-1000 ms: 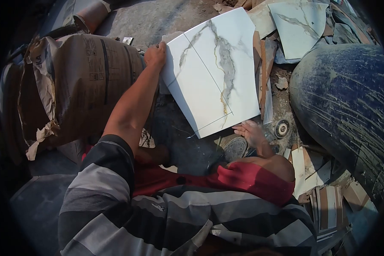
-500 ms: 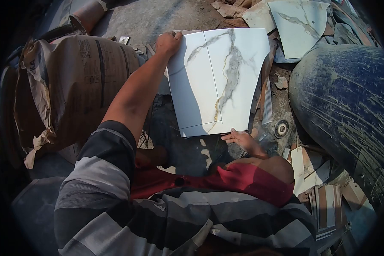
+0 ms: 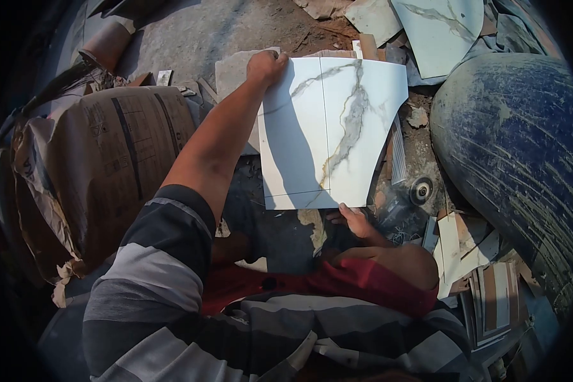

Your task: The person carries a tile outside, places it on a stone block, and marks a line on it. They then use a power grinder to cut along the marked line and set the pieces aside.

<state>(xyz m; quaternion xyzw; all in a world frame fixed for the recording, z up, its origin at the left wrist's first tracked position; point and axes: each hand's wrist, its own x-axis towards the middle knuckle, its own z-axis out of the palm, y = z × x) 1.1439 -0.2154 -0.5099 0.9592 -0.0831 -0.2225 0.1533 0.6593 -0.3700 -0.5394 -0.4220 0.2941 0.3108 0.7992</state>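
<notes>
A white marble-veined tile (image 3: 328, 130) with thin pencil lines drawn on it is held up in front of me. My left hand (image 3: 266, 65) grips its far left corner. My right hand (image 3: 353, 219) holds the near edge from below, fingers under the tile. A small grinding disc (image 3: 421, 190) lies on the ground just right of the tile.
A torn brown paper sack (image 3: 102, 165) stands at the left. A big blue scratched drum (image 3: 516, 146) fills the right. Another marble tile (image 3: 442, 32) and broken tile pieces (image 3: 465, 248) lie around on the gritty ground.
The tile has been turned clockwise and now hangs nearly square to me. My left hand moved right and farther away with its corner; my right hand shifted slightly left under the near edge.
</notes>
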